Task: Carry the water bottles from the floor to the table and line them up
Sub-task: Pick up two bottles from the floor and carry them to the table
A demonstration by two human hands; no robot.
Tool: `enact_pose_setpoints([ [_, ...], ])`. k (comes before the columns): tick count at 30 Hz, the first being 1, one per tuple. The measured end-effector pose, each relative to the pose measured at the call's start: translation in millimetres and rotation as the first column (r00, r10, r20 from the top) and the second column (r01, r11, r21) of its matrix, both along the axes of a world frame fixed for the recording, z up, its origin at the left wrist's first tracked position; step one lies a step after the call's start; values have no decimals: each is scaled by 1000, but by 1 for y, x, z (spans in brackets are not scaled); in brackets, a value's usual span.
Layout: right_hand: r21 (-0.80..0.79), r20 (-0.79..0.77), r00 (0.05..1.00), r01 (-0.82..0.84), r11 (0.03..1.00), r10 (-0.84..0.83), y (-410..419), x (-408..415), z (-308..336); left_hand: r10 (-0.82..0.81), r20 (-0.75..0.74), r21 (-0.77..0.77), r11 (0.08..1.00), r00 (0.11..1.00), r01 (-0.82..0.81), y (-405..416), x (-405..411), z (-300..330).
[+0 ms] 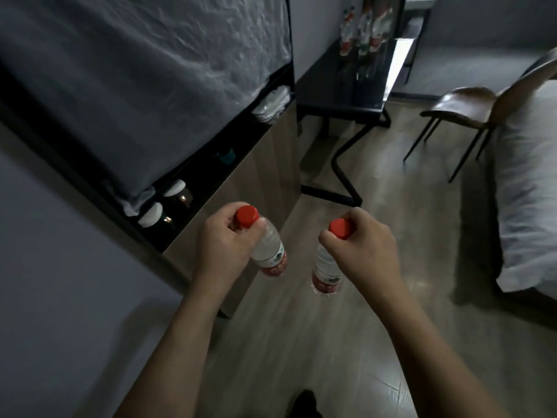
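A: Largest item?
B: Black table (346,86), bottles (364,28) standing at its far end.
A: Hands?
B: Left hand (223,242) curled round one red-capped water bottle (269,251); right hand (361,248) gripped another (324,270). Both bottles hung above the wood floor (301,342).

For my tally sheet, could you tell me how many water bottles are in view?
5: one in the left hand, one in the right hand, and three blurred at the table's far end; more may hide behind.
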State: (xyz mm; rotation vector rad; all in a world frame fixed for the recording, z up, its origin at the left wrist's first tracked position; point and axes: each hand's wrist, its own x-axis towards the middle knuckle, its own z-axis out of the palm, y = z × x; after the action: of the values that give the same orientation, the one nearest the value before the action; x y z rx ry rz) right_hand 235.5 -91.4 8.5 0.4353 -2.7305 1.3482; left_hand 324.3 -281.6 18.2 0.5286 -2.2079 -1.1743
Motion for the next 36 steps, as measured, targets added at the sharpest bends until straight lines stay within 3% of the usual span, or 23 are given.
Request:
enact_pose_setpoints([
  [8,18,11,991,131,991,-131,28,-100,-2,-112,34,6,994,993,112,18,-123,-9],
  [16,68,12,990,140,988,-141,28,-235,-3,-238,54,-43,970,970,240,16,-271,-15],
  [26,-3,-35,959,283,959,-283,62,-399,5,-324,64,-25,945,944,326,44,-452,0],
  [36,-7,17,968,249,968,-249,127,-587,-7,-344,100,-74,933,934,352,103,-634,-11],
])
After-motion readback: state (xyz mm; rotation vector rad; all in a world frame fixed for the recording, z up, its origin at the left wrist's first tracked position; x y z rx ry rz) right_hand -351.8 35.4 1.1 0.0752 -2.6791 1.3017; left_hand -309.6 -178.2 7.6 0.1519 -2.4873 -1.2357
